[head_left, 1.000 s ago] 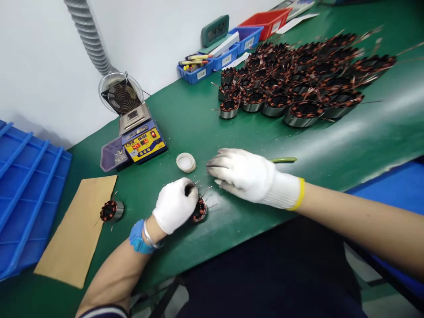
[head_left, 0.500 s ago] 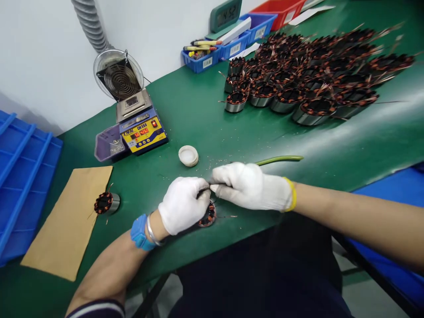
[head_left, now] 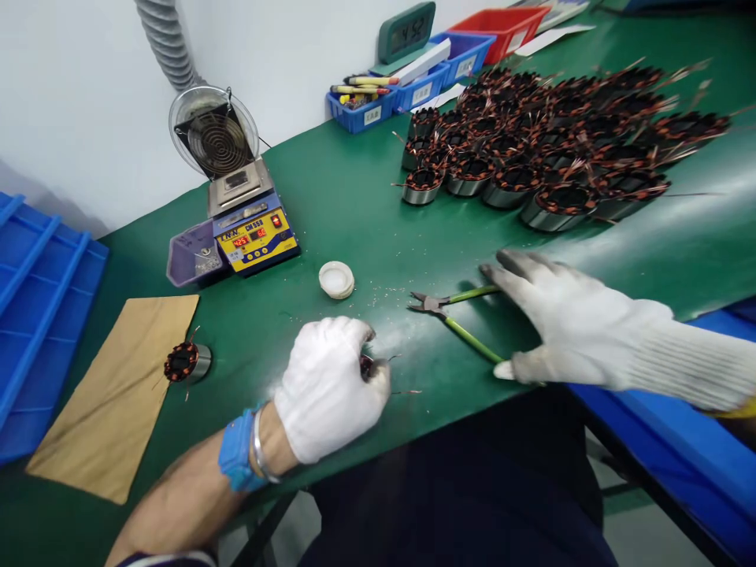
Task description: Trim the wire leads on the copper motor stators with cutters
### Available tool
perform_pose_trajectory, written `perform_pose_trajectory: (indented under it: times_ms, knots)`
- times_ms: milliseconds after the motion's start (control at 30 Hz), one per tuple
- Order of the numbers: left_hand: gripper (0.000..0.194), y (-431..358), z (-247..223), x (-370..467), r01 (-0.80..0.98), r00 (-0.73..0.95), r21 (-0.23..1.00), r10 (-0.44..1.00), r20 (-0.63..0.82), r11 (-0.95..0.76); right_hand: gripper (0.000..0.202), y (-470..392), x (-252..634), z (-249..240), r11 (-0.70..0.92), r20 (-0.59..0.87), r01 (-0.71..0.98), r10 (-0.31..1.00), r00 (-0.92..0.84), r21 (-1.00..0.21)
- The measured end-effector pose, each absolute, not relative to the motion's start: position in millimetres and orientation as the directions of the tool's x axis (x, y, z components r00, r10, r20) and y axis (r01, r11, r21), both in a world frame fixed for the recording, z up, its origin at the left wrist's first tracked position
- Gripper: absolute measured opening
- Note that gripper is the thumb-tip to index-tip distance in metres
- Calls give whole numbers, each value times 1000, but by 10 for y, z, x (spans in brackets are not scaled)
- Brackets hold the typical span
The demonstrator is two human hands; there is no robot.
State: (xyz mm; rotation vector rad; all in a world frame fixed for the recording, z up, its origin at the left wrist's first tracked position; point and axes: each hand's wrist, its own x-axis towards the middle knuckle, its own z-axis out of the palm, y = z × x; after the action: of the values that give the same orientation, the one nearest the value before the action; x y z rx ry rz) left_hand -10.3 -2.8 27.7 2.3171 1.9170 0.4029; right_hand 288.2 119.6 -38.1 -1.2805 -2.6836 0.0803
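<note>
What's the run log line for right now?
left hand: closed around copper-wound ring | right hand: open, fingers spread at pliers' handles | pliers: jaws open, on table

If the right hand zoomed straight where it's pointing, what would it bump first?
The right hand would probably bump the green-handled pliers first; its thumb looks right by a handle, though height is unclear.

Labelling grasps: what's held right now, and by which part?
Left hand: the copper-wound ring, fingers and thumb around its rim; exact contact hidden. Right hand: spread open at the handles of the cutters, not closed on them.
</note>
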Motion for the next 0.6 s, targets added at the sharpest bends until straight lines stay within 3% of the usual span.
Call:
perform_pose_trajectory:
  times_ms: [133,267,367,500,600]
  knots:
    - [13,-80,255,-21,935,215,268,972,92,-232,106,1150,3075,-484,618,52,782,786,-616,-85]
    - [10,-42,161,-4,931,169,324,985,27,-168,60,1012,2900,-237,599,-94,801,796,-598,-19]
    - [10,-5,103,-13,897,141,425,990,-12,-123,32,891,2612,-45,481,-192,870,869,-456,111]
    - [10,0,95,-13,864,82,499,996,-25,-59,35,852,2342,-33,376,-70,899,926,-370,226]
    - [9,-14,134,-15,863,25,506,997,-79,18,40,921,2321,-139,526,31,845,847,-531,96]
